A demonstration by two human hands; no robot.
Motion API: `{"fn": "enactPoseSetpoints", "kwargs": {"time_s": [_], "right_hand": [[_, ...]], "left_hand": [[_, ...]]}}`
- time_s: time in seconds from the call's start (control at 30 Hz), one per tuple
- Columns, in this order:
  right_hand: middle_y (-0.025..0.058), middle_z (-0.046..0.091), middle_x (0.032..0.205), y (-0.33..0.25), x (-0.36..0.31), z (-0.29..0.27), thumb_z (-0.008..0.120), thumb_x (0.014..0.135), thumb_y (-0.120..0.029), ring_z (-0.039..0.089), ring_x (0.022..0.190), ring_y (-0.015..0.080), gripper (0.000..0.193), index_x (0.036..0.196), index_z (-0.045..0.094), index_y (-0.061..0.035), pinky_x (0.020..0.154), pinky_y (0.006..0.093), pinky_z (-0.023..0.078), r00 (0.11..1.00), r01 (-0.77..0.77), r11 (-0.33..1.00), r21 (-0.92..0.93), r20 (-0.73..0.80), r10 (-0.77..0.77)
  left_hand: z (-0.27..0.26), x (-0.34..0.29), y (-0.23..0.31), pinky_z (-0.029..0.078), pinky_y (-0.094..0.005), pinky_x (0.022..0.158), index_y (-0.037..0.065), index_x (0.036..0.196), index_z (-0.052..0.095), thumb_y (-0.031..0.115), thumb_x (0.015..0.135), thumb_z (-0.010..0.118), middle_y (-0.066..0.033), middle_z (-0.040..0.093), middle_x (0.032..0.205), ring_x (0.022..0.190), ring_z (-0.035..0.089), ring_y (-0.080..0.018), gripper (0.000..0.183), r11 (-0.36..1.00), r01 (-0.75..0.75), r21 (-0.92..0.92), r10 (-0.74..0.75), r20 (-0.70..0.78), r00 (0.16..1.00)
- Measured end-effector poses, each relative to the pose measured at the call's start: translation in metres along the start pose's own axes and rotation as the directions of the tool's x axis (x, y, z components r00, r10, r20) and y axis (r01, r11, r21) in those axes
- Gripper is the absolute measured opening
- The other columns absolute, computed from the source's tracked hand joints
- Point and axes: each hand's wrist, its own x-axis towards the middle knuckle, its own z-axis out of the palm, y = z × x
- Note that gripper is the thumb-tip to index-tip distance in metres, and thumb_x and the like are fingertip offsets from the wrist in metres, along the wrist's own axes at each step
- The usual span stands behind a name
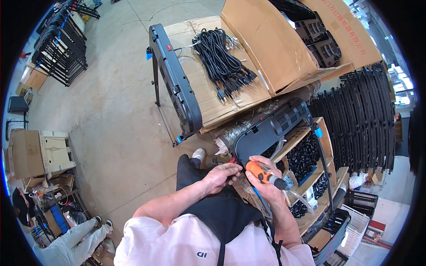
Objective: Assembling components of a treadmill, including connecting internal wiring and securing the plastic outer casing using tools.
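My right hand (pixel 271 191) is wrapped round an orange and black power screwdriver (pixel 256 171) with a clear hose at its rear. Its front end points toward the near rounded end of a long black plastic housing (pixel 259 141). Beside it, my left hand (pixel 223 178) is closed in a pinch close to that same end; what the fingertips hold, if anything, is too small to make out. A bit of red shows just beyond those fingers. The housing has vent slots and stands on black legs with a blue clip (pixel 318 132).
Another black housing (pixel 179 91) on legs stands ahead. Right of it, a bundle of black power cords (pixel 222 60) lies on cardboard (pixel 208 113), beside an open carton (pixel 275 48). Wooden bins (pixel 326 153) of small black parts and stacked black frames (pixel 355 119) are at right.
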Motion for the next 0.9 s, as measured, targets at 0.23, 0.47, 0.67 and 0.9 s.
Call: {"fn": "enactPoseSetpoints", "kwargs": {"time_s": [0.23,0.47,0.67,0.9], "right_hand": [[0.0101,0.072,0.124,-0.003,-0.009,-0.005,0.083,0.086,-0.003,0.072,0.107,0.0171,0.049,0.132,0.065,-0.0043,0.096,0.0315,0.058,0.998,-0.032,0.999,0.031,-0.047,0.034],[0.0167,0.069,0.129,-0.018,-0.006,-0.023,0.081,0.085,0.003,0.069,0.116,0.0229,0.051,0.132,0.062,-0.0008,0.101,0.0359,0.057,0.989,0.041,0.98,0.196,-0.147,-0.012],[0.0173,0.069,0.13,-0.016,0.002,-0.028,0.081,0.084,0.004,0.068,0.121,0.0255,0.05,0.13,0.061,-0.0016,0.106,0.0392,0.055,0.972,0.056,0.967,0.249,-0.234,0.004],[0.0168,0.069,0.131,-0.016,0.007,-0.03,0.082,0.084,0.003,0.068,0.121,0.026,0.051,0.13,0.061,-0.0023,0.107,0.0406,0.055,0.956,0.02,0.972,0.236,-0.289,0.051]], "left_hand": [[0.016,0.005,0.019,0.049,-0.0249,0.068,0.007,0.114,0.062,0.023,0.114,0.052,-0.0022,0.068,0.096,0.079,0.059,-0.0111,0.019,0.996,-0.02,0.086,0.019,0.001,1.0],[0.03,0.016,0.043,0.04,-0.0245,0.061,0.011,0.109,0.06,0.03,0.113,0.054,0.0006,0.06,0.09,0.073,0.05,-0.0106,0.02,0.993,0.045,-0.11,-0.053,-0.071,0.996],[0.048,0.036,0.064,0.039,-0.0238,0.062,0.012,0.107,0.059,0.031,0.111,0.057,0.0019,0.055,0.089,0.074,0.047,-0.0108,0.02,0.948,0.074,-0.311,-0.077,0.002,0.997],[0.054,0.046,0.07,0.039,-0.024,0.062,0.011,0.112,0.06,0.032,0.11,0.058,0.0017,0.055,0.088,0.074,0.047,-0.0115,0.021,0.933,0.139,-0.333,-0.132,0.044,0.99]]}}
